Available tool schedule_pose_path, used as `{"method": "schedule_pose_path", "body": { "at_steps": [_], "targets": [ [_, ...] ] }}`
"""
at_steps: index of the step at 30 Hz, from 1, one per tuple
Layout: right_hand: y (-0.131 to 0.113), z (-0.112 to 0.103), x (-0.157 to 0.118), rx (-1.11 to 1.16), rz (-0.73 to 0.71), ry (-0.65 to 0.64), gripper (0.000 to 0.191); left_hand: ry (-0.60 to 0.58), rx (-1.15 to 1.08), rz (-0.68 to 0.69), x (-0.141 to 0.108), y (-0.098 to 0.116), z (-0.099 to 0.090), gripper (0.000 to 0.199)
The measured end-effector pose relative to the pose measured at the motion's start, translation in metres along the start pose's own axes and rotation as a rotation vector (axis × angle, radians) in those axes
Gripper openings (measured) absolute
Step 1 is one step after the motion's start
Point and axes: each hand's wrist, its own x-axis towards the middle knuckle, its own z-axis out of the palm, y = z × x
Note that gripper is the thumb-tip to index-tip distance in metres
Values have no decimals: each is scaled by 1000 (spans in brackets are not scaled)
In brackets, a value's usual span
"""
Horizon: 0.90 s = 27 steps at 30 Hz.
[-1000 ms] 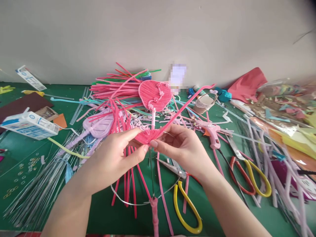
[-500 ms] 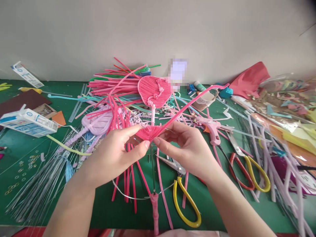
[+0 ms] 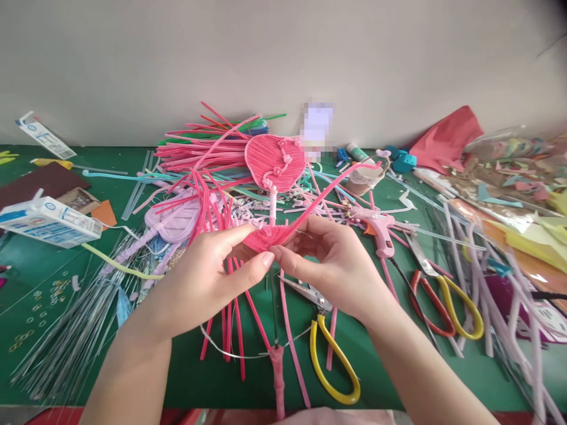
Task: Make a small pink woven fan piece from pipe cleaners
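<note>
My left hand [image 3: 212, 277] and my right hand [image 3: 336, 265] meet at the middle, thumbs in front, both pinching a red-pink pipe cleaner piece [image 3: 264, 237] of closely laid fuzzy strands. From my right fingers a loose pipe cleaner end [image 3: 332, 188] slants up to the right, its tip curled. Below the piece runs a thin dark stem [image 3: 274, 307] into a pink wrapped handle [image 3: 277, 378]. Behind my hands lies a heart-shaped pink pipe cleaner panel [image 3: 270, 162] with small flowers. Yellow-handled scissors [image 3: 336, 360] lie beneath my right hand, their blades partly covered by it.
At right are a pink glue gun [image 3: 381, 230] and scissors with one red and one yellow handle [image 3: 427, 268]. Bundled wires [image 3: 84, 330] and a white-blue carton [image 3: 51, 221] lie left. Pink pipe cleaners [image 3: 199, 147] are heaped behind; a paper cup [image 3: 363, 177] stands at the back.
The loose pipe cleaner's tip has moved left and slightly down, and now curls near the cup. My thumbs have come closer together; both hands still pinch the piece.
</note>
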Motion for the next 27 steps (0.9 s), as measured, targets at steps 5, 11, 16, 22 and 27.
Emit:
{"method": "schedule_pose_path", "body": {
  "at_steps": [5,11,16,22,27],
  "targets": [
    [1,-3,-1,44,26,-62,25,-48,-73,-67,2,1,-2,25],
    [-1,-12,-3,34,1,217,25,5,-112,-152,4,2,-2,32],
    [-2,-17,2,125,-38,222,23,-34,-112,-119,5,2,-3,29],
    [-4,-19,7,182,-18,187,22,-142,-79,-80,11,7,-15,24],
    [-13,-22,7,199,-24,172,27,-67,-31,-73,23,24,-17,7]
  ]
}}
